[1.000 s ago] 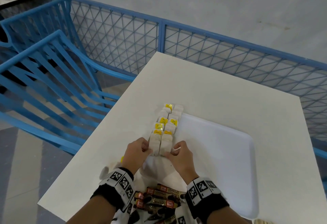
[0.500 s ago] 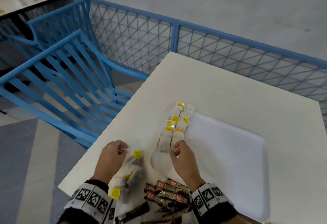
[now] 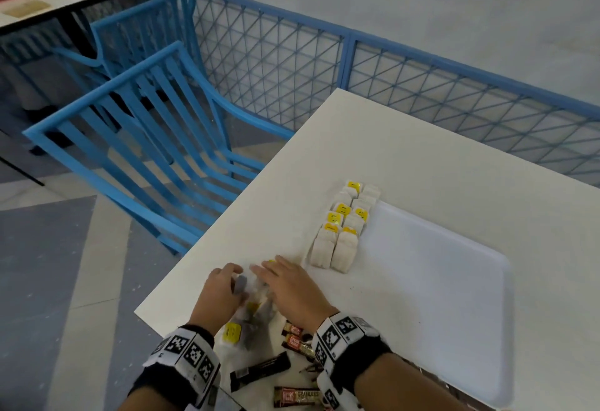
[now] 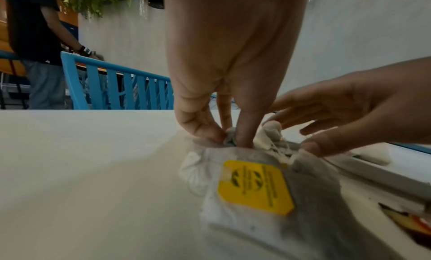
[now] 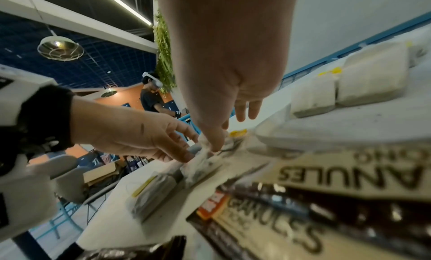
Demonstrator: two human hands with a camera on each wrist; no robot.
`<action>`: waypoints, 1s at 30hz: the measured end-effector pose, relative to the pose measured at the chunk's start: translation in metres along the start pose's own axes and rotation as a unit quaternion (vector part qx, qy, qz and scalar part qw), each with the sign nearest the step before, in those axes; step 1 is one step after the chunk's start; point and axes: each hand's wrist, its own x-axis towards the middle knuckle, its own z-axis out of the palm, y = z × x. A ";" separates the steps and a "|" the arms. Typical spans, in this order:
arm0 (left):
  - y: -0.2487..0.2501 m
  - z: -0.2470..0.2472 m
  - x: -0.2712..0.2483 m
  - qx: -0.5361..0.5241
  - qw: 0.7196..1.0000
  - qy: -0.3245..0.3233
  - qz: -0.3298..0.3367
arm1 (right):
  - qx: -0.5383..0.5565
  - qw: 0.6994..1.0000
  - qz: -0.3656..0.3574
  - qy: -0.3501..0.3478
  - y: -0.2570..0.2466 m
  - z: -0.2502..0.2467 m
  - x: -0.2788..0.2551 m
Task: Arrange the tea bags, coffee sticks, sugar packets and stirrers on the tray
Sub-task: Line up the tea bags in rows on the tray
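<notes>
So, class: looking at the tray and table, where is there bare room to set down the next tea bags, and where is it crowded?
The tray is bare across its middle and right, bordered on its left edge by the tea bag rows. The table beyond the tray, towards the railing, is bare too. It is crowded at the near left corner: loose tea bags, coffee sticks and both hands.

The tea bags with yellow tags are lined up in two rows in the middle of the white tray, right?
Not the middle. The head view shows the two rows of tea bags with yellow tags along the left edge of the white plastic tray.
</notes>
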 end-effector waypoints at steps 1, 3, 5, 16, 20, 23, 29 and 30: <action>0.001 -0.001 -0.001 -0.004 1.000 -0.003 -0.001 | -0.012 1.000 -0.020 -0.010 -0.001 0.002 0.000; 0.000 -0.005 -0.003 -0.011 1.000 -0.022 -0.015 | -0.026 0.999 -0.038 -0.014 -0.002 0.006 -0.001; 0.000 -0.012 -0.006 -0.015 0.999 -0.034 -0.021 | -0.040 0.999 -0.028 -0.016 -0.002 0.007 -0.003; -0.015 -0.027 -0.032 -0.105 0.993 -0.020 0.046 | 0.209 0.970 0.084 0.090 0.003 -0.009 -0.019; -0.027 -0.011 -0.040 0.040 0.989 -0.115 0.079 | 0.214 0.971 0.053 0.094 -0.004 -0.017 -0.022; -0.037 -0.003 -0.042 0.137 0.977 -0.144 0.075 | 0.148 0.989 -0.002 0.018 -0.011 -0.012 -0.021; -0.045 0.001 -0.041 0.059 0.988 -0.086 0.112 | -0.038 0.993 -0.020 -0.112 -0.017 0.005 -0.023; -0.042 0.001 -0.041 0.058 0.989 -0.085 0.106 | -0.053 0.992 -0.022 -0.109 -0.017 0.006 -0.023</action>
